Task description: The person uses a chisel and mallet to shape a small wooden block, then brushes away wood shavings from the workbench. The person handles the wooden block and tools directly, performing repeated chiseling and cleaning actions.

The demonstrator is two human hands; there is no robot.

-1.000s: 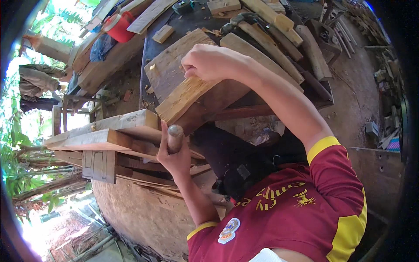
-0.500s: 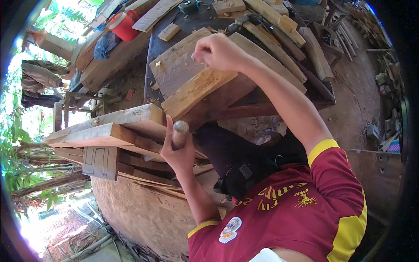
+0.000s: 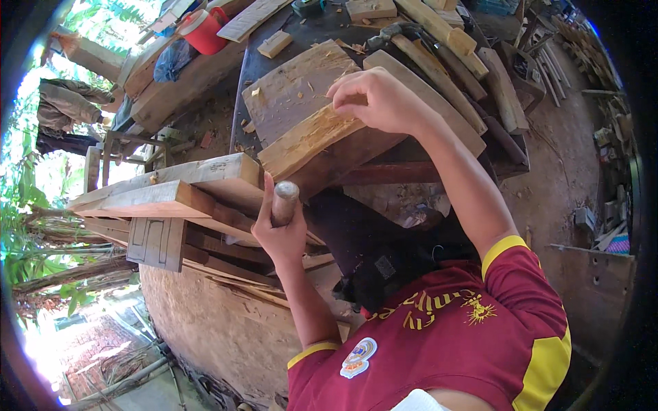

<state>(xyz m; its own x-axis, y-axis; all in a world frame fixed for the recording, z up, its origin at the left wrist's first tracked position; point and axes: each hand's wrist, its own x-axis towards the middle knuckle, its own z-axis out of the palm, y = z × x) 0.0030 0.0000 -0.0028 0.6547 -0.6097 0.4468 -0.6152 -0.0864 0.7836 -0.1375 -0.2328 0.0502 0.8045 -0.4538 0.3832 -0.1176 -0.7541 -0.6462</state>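
Observation:
My left hand (image 3: 281, 229) is closed around an upright pale cylindrical wooden tool or handle (image 3: 285, 203), its index finger raised beside it, just below the near end of a light, rough-surfaced wood piece (image 3: 291, 151). My right hand (image 3: 377, 103) is over the far end of that piece, fingers curled; whatever they hold, if anything, is hidden. The piece leans on a wide board (image 3: 288, 92) scattered with shavings, on a dark workbench (image 3: 245, 109).
Stacked planks (image 3: 144, 198) lie left of my left hand. Beams (image 3: 432, 72), a small block (image 3: 274, 45) and offcuts crowd the bench. A red jug (image 3: 204, 35) and blue plastic bag (image 3: 171, 64) sit upper left. Scrap wood piles line the right side.
My right hand has slid rightward over the wood piece's far end, its fingers still curled. My left hand stays closed on the cylinder. The whole view has shifted slightly.

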